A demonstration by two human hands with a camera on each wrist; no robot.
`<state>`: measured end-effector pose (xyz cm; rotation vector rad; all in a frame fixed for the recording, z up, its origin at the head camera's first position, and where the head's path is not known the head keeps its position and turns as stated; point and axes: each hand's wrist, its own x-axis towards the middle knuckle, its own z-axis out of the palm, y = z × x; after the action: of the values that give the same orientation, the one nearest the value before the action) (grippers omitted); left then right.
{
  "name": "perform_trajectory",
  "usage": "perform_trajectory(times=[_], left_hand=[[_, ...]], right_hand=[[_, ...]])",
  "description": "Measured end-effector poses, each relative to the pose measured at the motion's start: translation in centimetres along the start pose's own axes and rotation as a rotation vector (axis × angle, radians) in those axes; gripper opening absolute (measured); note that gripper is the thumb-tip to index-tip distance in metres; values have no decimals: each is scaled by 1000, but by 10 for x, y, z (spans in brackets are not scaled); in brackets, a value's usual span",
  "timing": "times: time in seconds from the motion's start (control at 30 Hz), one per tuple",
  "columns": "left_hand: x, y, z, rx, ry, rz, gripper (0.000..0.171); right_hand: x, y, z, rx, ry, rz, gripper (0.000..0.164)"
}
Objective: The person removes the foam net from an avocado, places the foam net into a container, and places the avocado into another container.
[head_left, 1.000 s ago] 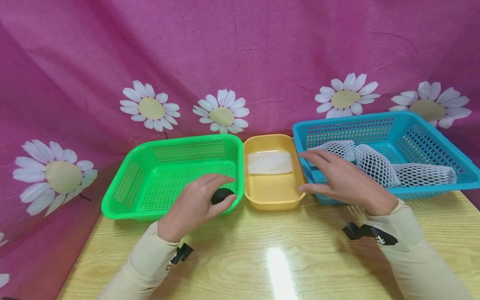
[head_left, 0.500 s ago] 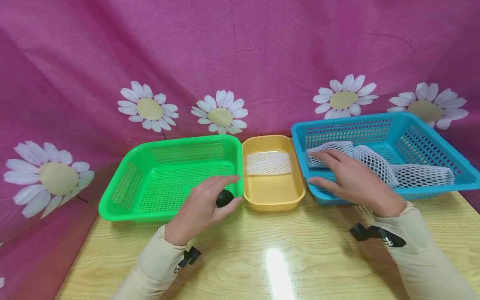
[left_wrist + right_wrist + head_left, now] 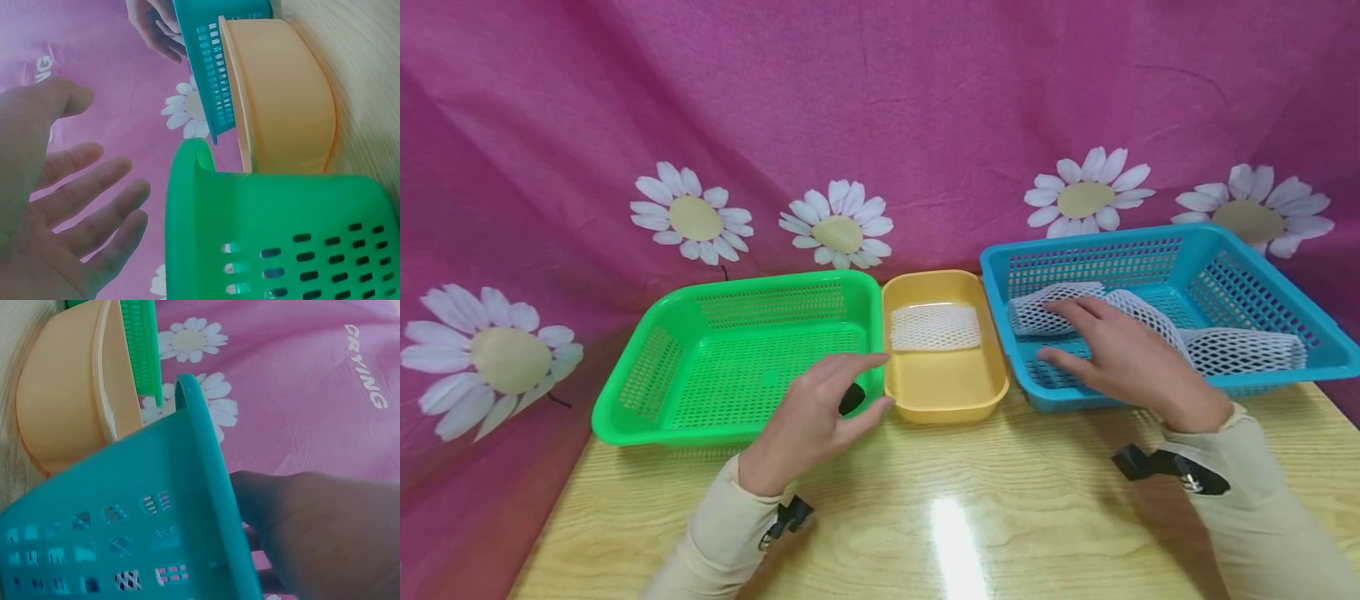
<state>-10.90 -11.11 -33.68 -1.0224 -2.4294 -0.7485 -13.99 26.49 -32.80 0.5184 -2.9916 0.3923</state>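
My left hand [image 3: 812, 421] hovers at the front right corner of the green basket [image 3: 647, 337], thumb and fingers apart. Between them shows a dark round object [image 3: 852, 399], partly hidden; its kind is unclear. The left wrist view shows the left hand [image 3: 69, 187] spread, with nothing in its grasp. Over the front of the blue basket [image 3: 1225, 250] is my right hand [image 3: 1138, 358], fingers extended near a white foam net sleeve [image 3: 1056, 308]. Two more net sleeves lie beside it, one sleeve [image 3: 1247, 350] at right and another sleeve [image 3: 1150, 312] partly behind the hand.
Between the two baskets stands a yellow-orange tray [image 3: 947, 387] with a flat white foam net [image 3: 936, 327] in it. All three containers sit on a wooden table [image 3: 880, 500]. Behind them hangs a pink cloth [image 3: 880, 108] with a daisy print.
Both hands have drifted to the right, the right hand farther over the blue basket. Less of the dark round object shows beside the left hand. The view has shifted slightly.
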Motion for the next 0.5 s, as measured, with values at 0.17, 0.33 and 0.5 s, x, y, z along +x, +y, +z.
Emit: perform_trajectory(times=[0.17, 0.33, 0.5], left_hand=[[2, 1, 1, 3, 14, 4, 47], [4, 1, 3, -3, 26, 13, 46], [6, 2, 5, -8, 29, 22, 43]], right_hand=[[-1, 5, -1, -8, -27, 45, 77], [-1, 12, -3, -19, -47, 82, 79], [-3, 20, -5, -32, -49, 123, 79]])
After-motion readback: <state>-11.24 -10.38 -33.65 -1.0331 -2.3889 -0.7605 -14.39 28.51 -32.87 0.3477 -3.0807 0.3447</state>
